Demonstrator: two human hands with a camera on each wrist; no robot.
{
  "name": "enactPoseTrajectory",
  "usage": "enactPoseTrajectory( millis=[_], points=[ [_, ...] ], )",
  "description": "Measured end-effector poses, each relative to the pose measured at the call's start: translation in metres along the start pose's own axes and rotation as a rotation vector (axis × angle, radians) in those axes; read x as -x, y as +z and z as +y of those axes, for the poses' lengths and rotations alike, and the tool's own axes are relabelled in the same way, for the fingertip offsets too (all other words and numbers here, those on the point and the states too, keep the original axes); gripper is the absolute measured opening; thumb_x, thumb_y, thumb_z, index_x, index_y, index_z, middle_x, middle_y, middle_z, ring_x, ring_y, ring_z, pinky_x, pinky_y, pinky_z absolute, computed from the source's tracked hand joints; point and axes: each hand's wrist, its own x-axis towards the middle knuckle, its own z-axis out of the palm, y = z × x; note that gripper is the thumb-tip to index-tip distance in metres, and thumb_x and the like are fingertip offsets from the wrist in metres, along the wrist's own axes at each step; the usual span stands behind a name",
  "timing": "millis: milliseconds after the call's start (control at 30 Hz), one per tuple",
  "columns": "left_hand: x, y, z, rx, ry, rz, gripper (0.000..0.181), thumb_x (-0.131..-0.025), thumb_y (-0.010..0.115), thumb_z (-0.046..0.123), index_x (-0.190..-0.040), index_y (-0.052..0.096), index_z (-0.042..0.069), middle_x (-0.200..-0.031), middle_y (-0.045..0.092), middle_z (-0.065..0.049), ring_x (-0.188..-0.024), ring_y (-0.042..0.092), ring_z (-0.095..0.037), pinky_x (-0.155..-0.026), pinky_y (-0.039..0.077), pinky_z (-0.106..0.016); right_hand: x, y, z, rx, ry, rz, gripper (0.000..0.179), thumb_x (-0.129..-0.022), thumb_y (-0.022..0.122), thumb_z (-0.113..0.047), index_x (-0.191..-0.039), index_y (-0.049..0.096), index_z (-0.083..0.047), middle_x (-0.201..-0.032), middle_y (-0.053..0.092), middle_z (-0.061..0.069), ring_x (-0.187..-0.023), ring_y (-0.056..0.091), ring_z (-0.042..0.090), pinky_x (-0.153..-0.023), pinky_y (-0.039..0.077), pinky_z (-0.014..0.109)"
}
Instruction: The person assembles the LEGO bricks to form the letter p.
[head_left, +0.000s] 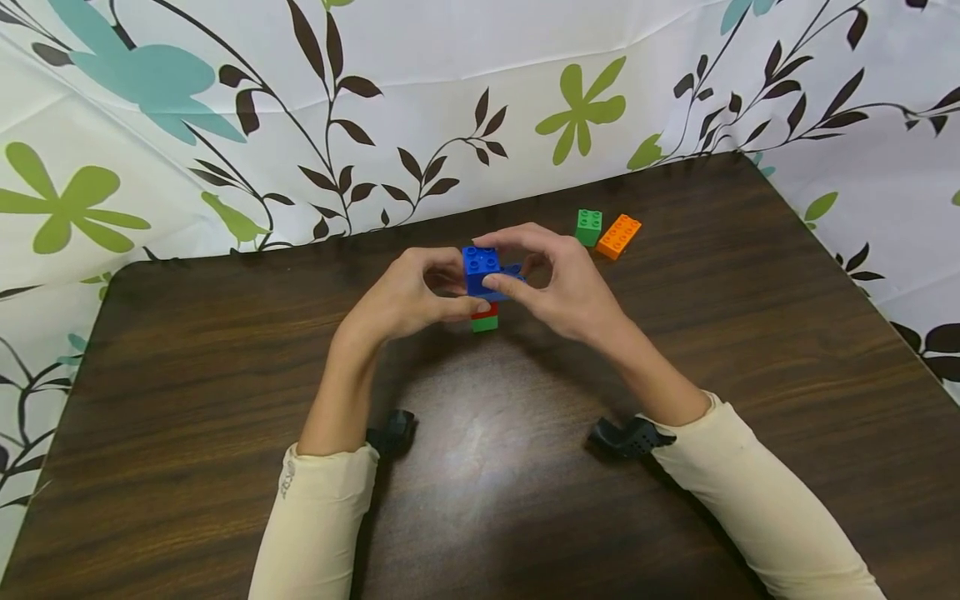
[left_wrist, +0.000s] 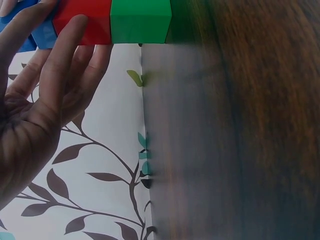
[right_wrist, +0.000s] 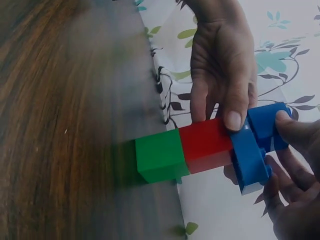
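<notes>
A small tower stands at the middle of the table in the head view. Its lowest piece is a green brick (right_wrist: pixel 161 156), with a red brick (right_wrist: pixel 207 145) on top. Across the red one lies a longer blue brick (right_wrist: pixel 248 162), jutting out to the right with bare studs. A square blue brick (head_left: pixel 481 260) sits highest, at the left end of the long one. My left hand (head_left: pixel 405 292) grips the tower around the red brick, thumb at the front. With thumb and fingers my right hand (head_left: pixel 566 283) pinches the square blue brick.
Behind my right hand, a loose green brick (head_left: pixel 588 227) and an orange brick (head_left: pixel 619 237) lie on the dark wooden table (head_left: pixel 225 358). A patterned cloth (head_left: pixel 450 75) hangs along the table's far edge. Black wrist cameras (head_left: pixel 630 437) are strapped at both cuffs.
</notes>
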Motion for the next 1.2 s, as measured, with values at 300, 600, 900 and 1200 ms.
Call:
enactPoseTrajectory(
  millis=[300,600,900,1200],
  points=[
    [0.0,0.0,0.0,-0.019,-0.013,0.003,0.019,-0.091,0.087,0.013,-0.103,0.074,0.007,-0.105,0.076,-0.01,-0.099,0.073,-0.024,-0.093,0.06,-0.039,0.001,0.005,0.0,0.066,-0.066,0.027,0.04,-0.094,0.082,-0.005,-0.133,0.074,-0.007,-0.128,0.074,0.01,-0.109,0.071,0.023,-0.085,0.054,0.032],
    [0.0,0.001,0.002,-0.021,-0.022,0.01,0.02,-0.09,0.088,0.013,-0.103,0.075,0.008,-0.103,0.076,-0.009,-0.099,0.074,-0.024,-0.093,0.06,-0.04,0.004,0.006,-0.007,0.156,-0.075,0.031,0.041,-0.095,0.081,-0.006,-0.135,0.073,-0.009,-0.131,0.073,0.01,-0.12,0.066,0.028,-0.1,0.059,0.044],
    [0.0,0.002,0.002,-0.049,-0.062,0.006,0.024,-0.089,0.089,0.014,-0.109,0.077,0.01,-0.108,0.077,-0.009,-0.105,0.074,-0.024,-0.097,0.06,-0.042,0.004,0.007,-0.007,0.19,-0.052,0.02,0.043,-0.094,0.083,-0.009,-0.136,0.073,-0.012,-0.133,0.074,0.01,-0.113,0.058,0.034,-0.091,0.053,0.051],
    [-0.002,0.004,0.002,-0.058,-0.06,0.015,0.031,-0.087,0.091,0.014,-0.113,0.076,0.007,-0.106,0.078,-0.011,-0.101,0.076,-0.025,-0.095,0.06,-0.042,-0.001,-0.006,0.002,0.027,0.044,-0.077,0.039,-0.102,0.074,-0.014,-0.141,0.07,-0.015,-0.137,0.072,0.006,-0.121,0.065,0.024,-0.094,0.057,0.044]
  ],
)
